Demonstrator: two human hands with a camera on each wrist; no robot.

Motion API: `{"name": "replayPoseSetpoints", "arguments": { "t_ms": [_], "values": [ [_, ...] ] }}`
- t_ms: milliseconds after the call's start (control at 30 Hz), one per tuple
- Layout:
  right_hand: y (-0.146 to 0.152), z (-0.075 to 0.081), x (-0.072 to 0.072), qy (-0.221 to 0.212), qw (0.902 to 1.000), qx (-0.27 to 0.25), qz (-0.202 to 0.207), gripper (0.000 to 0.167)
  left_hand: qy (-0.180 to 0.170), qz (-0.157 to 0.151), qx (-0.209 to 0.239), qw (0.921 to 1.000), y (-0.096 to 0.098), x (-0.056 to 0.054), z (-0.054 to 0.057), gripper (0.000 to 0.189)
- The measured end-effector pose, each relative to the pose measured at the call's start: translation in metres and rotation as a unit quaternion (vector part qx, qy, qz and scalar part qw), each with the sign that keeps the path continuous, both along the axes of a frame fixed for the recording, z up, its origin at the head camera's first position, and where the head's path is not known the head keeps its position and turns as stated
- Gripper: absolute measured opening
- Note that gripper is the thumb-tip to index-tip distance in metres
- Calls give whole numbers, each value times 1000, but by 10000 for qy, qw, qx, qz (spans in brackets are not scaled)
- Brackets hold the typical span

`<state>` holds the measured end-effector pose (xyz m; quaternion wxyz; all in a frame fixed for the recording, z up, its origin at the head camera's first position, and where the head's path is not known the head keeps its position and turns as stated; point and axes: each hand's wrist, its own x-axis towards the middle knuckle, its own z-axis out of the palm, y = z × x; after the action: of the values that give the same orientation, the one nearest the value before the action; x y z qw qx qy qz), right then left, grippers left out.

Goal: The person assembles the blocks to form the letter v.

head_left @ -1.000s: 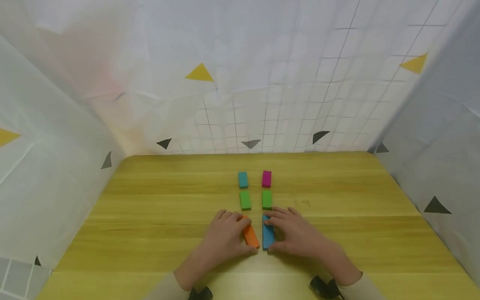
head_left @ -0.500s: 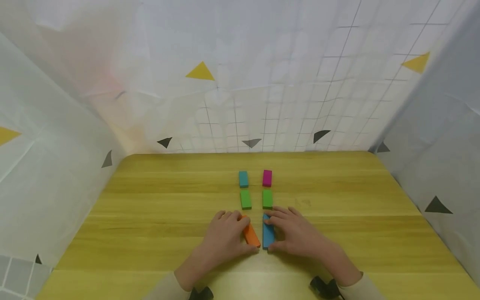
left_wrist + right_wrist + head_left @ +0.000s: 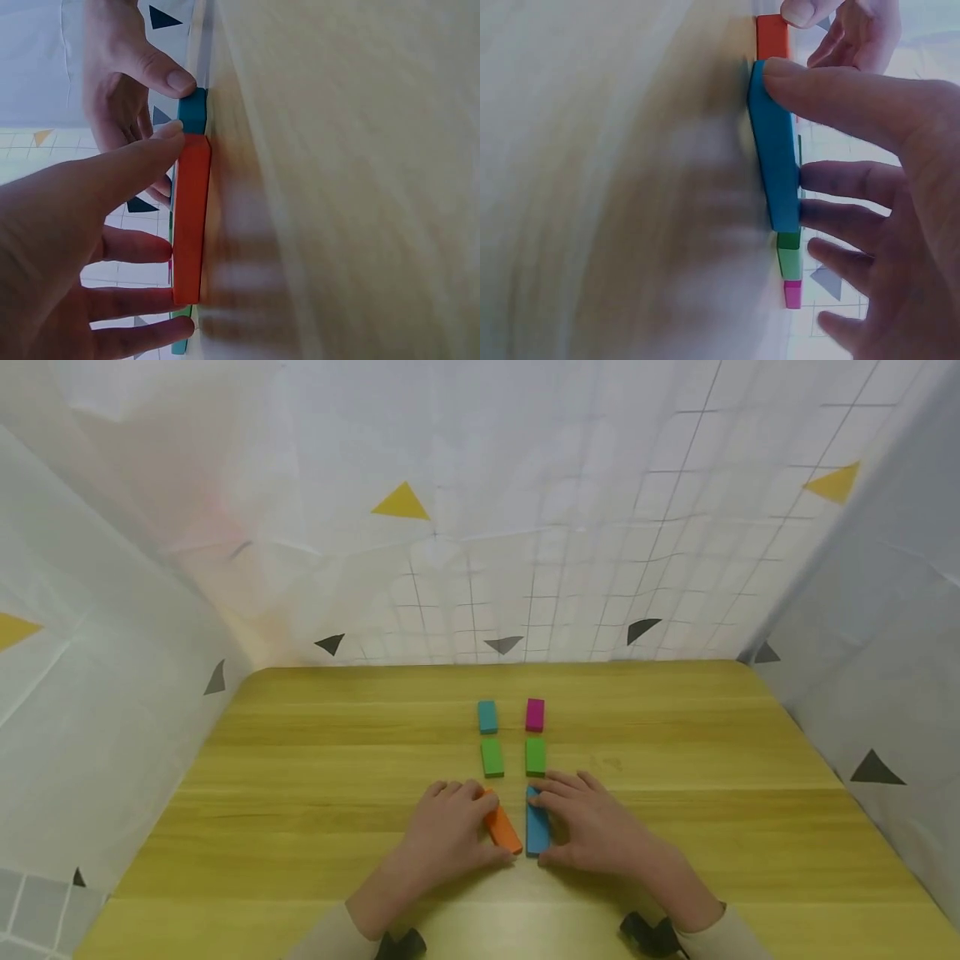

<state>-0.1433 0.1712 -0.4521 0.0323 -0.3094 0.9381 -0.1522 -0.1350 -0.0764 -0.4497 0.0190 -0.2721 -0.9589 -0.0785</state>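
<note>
An orange block (image 3: 503,833) lies slightly slanted near the middle of the table, its far end leaning left. My left hand (image 3: 450,831) holds it lengthwise, thumb at the near end and fingers over the far end. Just to its right, a blue block (image 3: 537,831) lies nearly straight, apart from the orange one. My right hand (image 3: 600,831) grips this block the same way; in the right wrist view the thumb presses the near end of the blue block (image 3: 775,150). Seen from the left wrist, the orange block (image 3: 191,225) lies flat on the wood.
Beyond the hands stand two green blocks, a left one (image 3: 492,758) and a right one (image 3: 536,757). Farther back are a teal block (image 3: 487,717) and a magenta block (image 3: 535,715). White patterned sheets (image 3: 480,568) wall in the wooden table (image 3: 315,760) at the back and sides.
</note>
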Motion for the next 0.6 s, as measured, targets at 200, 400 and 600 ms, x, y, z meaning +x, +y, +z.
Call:
{"name": "replayPoseSetpoints", "arguments": {
  "t_ms": [200, 400, 600],
  "values": [
    [-1, -2, 1, 409, 9991, -108, -76, 72, 39, -60, 16, 10000, -1, -1, -1, 61],
    [-2, -4, 4, 552, 9977, -202, -334, 70, 41, -84, 30, 10000, -1, -1, -3, 62],
    [-5, -4, 6, 618, 9961, -195, -600, 65, 4, -60, 81, 9999, -1, -2, -2, 59]
  ]
}}
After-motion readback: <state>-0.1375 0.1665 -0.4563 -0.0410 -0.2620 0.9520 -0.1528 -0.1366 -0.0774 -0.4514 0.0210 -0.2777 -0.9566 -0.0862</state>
